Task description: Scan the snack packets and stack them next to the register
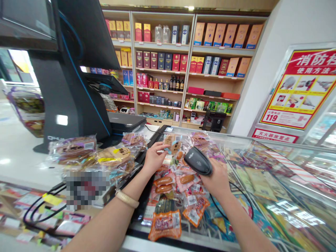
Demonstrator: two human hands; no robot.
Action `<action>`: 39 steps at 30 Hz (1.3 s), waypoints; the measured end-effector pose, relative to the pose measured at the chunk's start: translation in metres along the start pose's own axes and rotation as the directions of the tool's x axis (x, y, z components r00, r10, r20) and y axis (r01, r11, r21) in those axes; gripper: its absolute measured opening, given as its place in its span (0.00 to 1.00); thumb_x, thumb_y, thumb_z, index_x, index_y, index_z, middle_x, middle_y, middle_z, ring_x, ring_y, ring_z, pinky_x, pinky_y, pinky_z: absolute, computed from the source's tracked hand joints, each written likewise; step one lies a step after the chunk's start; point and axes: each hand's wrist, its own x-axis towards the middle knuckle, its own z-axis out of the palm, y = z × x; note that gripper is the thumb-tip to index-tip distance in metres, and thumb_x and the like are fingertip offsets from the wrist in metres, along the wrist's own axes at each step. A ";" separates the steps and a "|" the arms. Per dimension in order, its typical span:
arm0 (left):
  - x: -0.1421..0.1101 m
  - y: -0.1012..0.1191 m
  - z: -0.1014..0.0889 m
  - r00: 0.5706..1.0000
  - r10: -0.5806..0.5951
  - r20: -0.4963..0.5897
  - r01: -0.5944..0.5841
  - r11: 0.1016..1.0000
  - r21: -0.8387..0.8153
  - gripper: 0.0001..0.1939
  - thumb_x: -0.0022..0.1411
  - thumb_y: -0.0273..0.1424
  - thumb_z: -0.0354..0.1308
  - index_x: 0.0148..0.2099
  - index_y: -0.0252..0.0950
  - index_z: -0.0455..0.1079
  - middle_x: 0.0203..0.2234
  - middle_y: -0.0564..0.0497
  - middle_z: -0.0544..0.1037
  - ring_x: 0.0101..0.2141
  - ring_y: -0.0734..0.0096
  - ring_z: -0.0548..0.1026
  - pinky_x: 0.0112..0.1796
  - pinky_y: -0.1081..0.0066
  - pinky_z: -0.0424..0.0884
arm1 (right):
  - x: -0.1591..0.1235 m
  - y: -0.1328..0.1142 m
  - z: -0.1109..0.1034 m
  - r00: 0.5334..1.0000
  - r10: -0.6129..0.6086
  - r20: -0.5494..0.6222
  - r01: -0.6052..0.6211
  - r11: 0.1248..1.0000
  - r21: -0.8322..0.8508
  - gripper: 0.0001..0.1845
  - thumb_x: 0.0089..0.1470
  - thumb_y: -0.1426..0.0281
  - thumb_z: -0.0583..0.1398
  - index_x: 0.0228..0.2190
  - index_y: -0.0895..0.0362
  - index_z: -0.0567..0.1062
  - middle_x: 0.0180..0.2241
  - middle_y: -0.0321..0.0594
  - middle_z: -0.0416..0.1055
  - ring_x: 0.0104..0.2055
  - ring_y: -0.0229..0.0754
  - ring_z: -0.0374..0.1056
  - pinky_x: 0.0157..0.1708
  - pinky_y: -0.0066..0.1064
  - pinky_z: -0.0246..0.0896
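Note:
My right hand (217, 177) is wrapped round a black handheld barcode scanner (198, 161), which points forward and left. With its fingers, my left hand (155, 156) grips the left edge of a clear-wrapped flat pastry (173, 140) bearing a barcode. The scanner's head is just to the right of and nearer than this pastry. Below both hands, several wrapped sausages (164, 181) lie on the glass counter, and an orange snack packet (166, 224) is at the front. More purple-trimmed wrapped pastries (198, 138) lie beyond the scanner.
A black checkout terminal (70, 94) stands at the left, with a pile of wrapped pastries (114, 156) before it. The scanner's black cable (250, 197) loops at right. Glass display case (262, 175) extends right; shelves (162, 47) of boxed bottles stand behind.

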 end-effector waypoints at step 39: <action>0.021 -0.011 -0.006 0.890 -0.160 -0.428 -0.078 0.870 -0.487 0.40 0.59 0.18 0.54 0.70 0.40 0.46 0.67 0.42 0.56 0.60 0.66 0.66 0.59 0.69 0.62 | -0.002 0.008 0.004 0.993 -0.019 -0.113 0.022 0.999 0.030 0.10 0.52 0.61 0.56 0.31 0.54 0.72 0.28 0.40 0.73 0.33 0.48 0.70 0.34 0.35 0.55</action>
